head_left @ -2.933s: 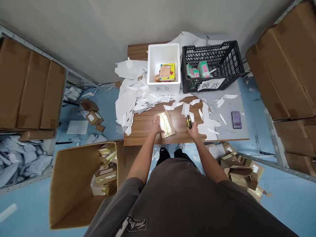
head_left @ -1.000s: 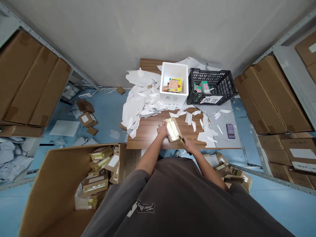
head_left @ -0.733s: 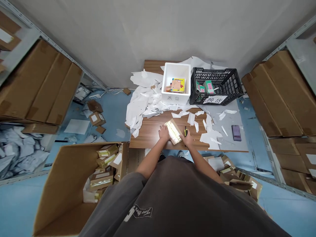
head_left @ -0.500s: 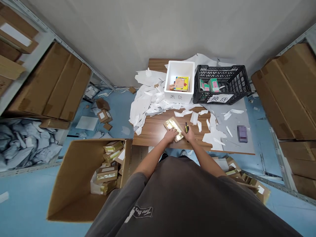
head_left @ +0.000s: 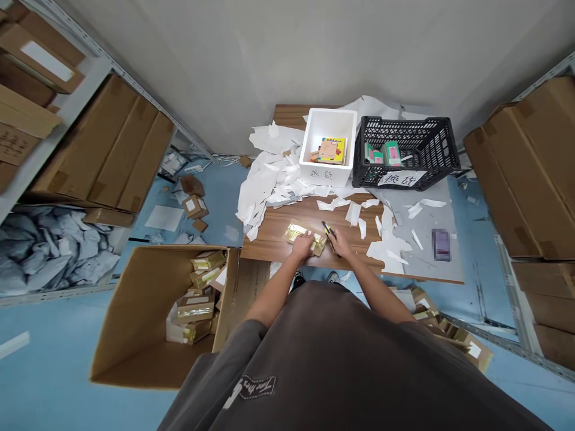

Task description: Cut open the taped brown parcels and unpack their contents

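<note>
A small flat cardboard parcel (head_left: 294,230), wound with shiny yellowish tape, lies slanted on the wooden table (head_left: 274,239) near its front edge. My left hand (head_left: 303,244) is over its near side, fingers curled onto the top and gripping it. Just right of the parcel, my right hand (head_left: 340,244) is closed around a black and yellow utility knife (head_left: 329,230). The knife points up and to the left, apart from or barely beside the parcel's right end; whether its blade is out is too small to tell.
Behind stand a white foam box (head_left: 326,175) with small books and a black crate (head_left: 406,158) with green-pink boxes. Torn white paper (head_left: 260,191) covers the table's left. A blurred phone (head_left: 441,244) lies right. A large carton (head_left: 144,323) of parcels stands left below.
The parcel has been turned from nearly upright to lying more sideways. My left hand has moved from its left edge onto its top. The knife now tilts leftward in my right hand.
</note>
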